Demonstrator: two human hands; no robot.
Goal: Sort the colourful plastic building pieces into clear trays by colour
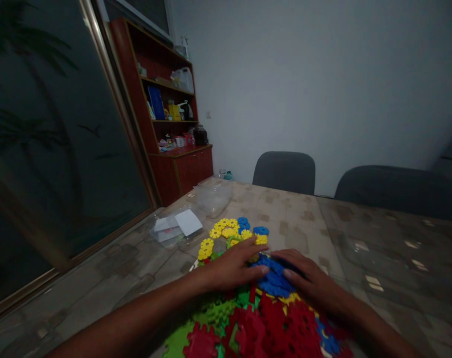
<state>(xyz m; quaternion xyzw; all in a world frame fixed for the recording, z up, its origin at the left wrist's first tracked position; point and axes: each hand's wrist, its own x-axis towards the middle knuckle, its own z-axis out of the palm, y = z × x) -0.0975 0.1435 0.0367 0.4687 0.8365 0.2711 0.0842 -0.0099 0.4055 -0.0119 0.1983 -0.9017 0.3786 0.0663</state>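
Note:
A pile of blue interlocking plastic pieces (275, 282) lies between my hands on the table. My left hand (235, 263) rests across the pile's left side, fingers stretched out to the right and thumb touching the blue pieces. From the right, my right hand (304, 271) lies against the same pieces with its fingers extended and thumb over them. Red gear-shaped pieces (263, 328) and green pieces (211, 315) are heaped nearer to me. Beyond my left hand are yellow flower-shaped discs (226, 226) and a few blue discs (243, 223). My palms hide part of the heap.
Clear plastic packaging with white paper (188, 222) sits left of the pieces, and a clear plastic container (213, 196) stands farther back. The patterned tabletop (296, 219) extends right. Two dark chairs (284, 171) face it. A red-brown cabinet (192, 171) stands back left.

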